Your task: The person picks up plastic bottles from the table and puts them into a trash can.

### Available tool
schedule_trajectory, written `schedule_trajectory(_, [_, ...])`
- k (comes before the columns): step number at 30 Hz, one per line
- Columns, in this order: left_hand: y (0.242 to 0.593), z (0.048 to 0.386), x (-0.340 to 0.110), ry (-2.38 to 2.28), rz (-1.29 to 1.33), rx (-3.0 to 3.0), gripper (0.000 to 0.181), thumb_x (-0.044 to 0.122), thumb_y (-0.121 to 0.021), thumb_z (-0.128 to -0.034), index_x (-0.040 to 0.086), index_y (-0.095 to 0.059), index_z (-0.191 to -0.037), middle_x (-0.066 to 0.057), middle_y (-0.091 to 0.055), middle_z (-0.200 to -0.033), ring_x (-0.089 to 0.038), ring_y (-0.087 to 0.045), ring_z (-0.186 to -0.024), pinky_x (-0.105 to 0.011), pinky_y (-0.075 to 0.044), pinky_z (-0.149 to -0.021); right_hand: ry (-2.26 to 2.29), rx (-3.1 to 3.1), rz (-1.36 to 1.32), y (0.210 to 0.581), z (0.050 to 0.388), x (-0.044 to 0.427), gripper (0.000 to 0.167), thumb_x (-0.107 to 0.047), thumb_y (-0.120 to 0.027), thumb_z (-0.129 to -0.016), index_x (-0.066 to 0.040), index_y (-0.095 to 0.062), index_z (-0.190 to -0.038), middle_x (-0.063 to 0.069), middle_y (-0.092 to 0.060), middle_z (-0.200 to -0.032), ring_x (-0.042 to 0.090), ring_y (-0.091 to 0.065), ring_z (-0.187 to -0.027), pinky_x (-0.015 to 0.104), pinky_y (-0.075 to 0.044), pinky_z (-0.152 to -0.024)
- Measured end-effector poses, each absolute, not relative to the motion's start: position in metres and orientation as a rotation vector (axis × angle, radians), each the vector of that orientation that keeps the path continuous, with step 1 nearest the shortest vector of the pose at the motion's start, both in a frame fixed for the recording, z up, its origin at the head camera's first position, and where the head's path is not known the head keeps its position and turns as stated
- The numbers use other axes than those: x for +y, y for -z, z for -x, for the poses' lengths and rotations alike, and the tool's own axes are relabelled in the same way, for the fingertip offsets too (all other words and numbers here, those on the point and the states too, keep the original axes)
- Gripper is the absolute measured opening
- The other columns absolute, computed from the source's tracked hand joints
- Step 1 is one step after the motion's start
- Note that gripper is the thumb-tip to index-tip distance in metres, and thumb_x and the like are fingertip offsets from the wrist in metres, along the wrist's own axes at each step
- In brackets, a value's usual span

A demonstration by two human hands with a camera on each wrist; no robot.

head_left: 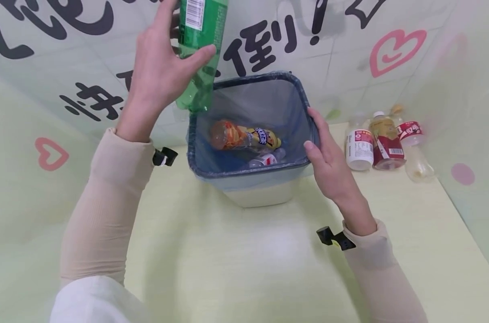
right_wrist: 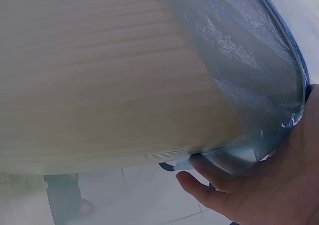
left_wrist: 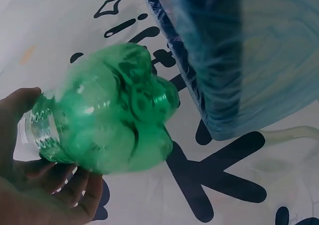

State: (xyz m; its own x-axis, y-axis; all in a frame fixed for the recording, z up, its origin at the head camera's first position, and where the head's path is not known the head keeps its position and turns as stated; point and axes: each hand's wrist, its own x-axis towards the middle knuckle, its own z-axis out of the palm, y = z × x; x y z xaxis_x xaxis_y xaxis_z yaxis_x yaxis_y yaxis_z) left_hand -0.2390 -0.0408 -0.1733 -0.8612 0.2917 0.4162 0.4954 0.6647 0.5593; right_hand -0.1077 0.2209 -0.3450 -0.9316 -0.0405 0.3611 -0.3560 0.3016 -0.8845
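Observation:
My left hand [head_left: 159, 67] grips a green plastic bottle [head_left: 204, 49] above the back left corner of a bin [head_left: 260, 197] lined with a blue bag. In the left wrist view, the bottle's lobed base [left_wrist: 124, 110] points toward the bin liner [left_wrist: 214, 60], and fingers and thumb wrap its side. My right hand [head_left: 333, 166] holds the bin's right rim, its thumb on the near side; in the right wrist view the hand [right_wrist: 259, 185] lies against the liner [right_wrist: 239, 50]. Inside the bin are an orange-labelled bottle [head_left: 232, 135], a yellow-labelled bottle [head_left: 263, 138] and a clear one with a red-and-white label [head_left: 267, 159].
Right of the bin, several bottles lie on the pale table [head_left: 244, 260], among them a white-labelled one [head_left: 359, 149] and a dark red one [head_left: 387, 141]. Behind the bin stands a white wall with black lettering [head_left: 264, 45] and a pink heart [head_left: 396, 51].

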Motion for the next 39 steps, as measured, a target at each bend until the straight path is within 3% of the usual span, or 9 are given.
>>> schedule_trajectory(5, [0.180, 0.243, -0.038, 1.017, 0.612, -2.617, 0.085, 0.030, -0.075, -0.0879, 0.029, -0.026, -0.156, -0.001, -0.051, -0.143, -0.015, -0.056, -0.121, -0.028, -0.052, -0.093, -1.662, -2.303, -0.367, 0.345, 0.108, 0.221, 0.059, -0.020, -0.042, -0.103, -0.021, -0.023, -0.159, -0.006, -0.024, -0.162, 0.011, -0.025, -0.146, 0.035, -0.020, -0.119])
schedule_trajectory(9, [0.185, 0.247, -0.033, 1.018, 0.639, -2.661, 0.098, 0.024, -0.080, -0.0839, 0.021, -0.015, -0.158, -0.004, -0.048, -0.145, -0.013, -0.050, -0.127, -0.026, -0.044, -0.102, -1.650, -2.304, -0.362, 0.345, 0.108, 0.222, 0.059, -0.021, -0.042, -0.103, -0.021, -0.023, -0.159, -0.005, -0.024, -0.162, 0.011, -0.025, -0.146, 0.034, -0.020, -0.119])
schedule_trajectory(13, [0.191, 0.251, -0.032, 0.957, 0.613, -2.733, 0.102, 0.026, -0.083, -0.0806, 0.016, -0.015, -0.156, -0.004, -0.047, -0.145, -0.011, -0.047, -0.129, -0.025, -0.039, -0.106, -1.637, -2.313, -0.362, 0.345, 0.108, 0.221, 0.059, -0.021, -0.042, -0.103, -0.021, -0.023, -0.159, -0.004, -0.024, -0.162, 0.012, -0.025, -0.146, 0.035, -0.020, -0.119])
schedule_trajectory(20, [0.201, 0.254, -0.035, 0.937, 0.543, -2.888, 0.103, 0.030, -0.084, -0.0786, 0.017, -0.015, -0.153, -0.008, -0.045, -0.148, -0.018, -0.050, -0.130, -0.032, -0.043, -0.105, -1.651, -2.318, -0.357, 0.344, 0.108, 0.220, 0.059, -0.021, -0.041, -0.103, -0.021, -0.022, -0.159, -0.005, -0.024, -0.162, 0.012, -0.025, -0.146, 0.036, -0.020, -0.119])
schedule_trajectory(28, [0.213, 0.254, -0.045, 1.006, 0.581, -2.965, 0.112, 0.041, -0.084, -0.0784, 0.026, -0.005, -0.157, 0.000, -0.028, -0.162, -0.017, -0.036, -0.143, -0.036, -0.035, -0.112, -1.651, -2.322, -0.333, 0.343, 0.107, 0.221, 0.059, -0.022, -0.040, -0.103, -0.023, -0.023, -0.159, -0.008, -0.024, -0.162, 0.011, -0.023, -0.146, 0.038, -0.018, -0.120])
schedule_trajectory(39, [0.218, 0.250, -0.050, 0.916, 0.671, -2.928, 0.112, 0.048, -0.081, -0.0794, 0.030, -0.004, -0.160, 0.001, -0.030, -0.160, -0.019, -0.032, -0.145, -0.040, -0.031, -0.114, -1.639, -2.322, -0.338, 0.343, 0.107, 0.220, 0.058, -0.022, -0.039, -0.103, -0.020, -0.022, -0.159, -0.006, -0.024, -0.162, 0.011, -0.022, -0.147, 0.037, -0.016, -0.121])
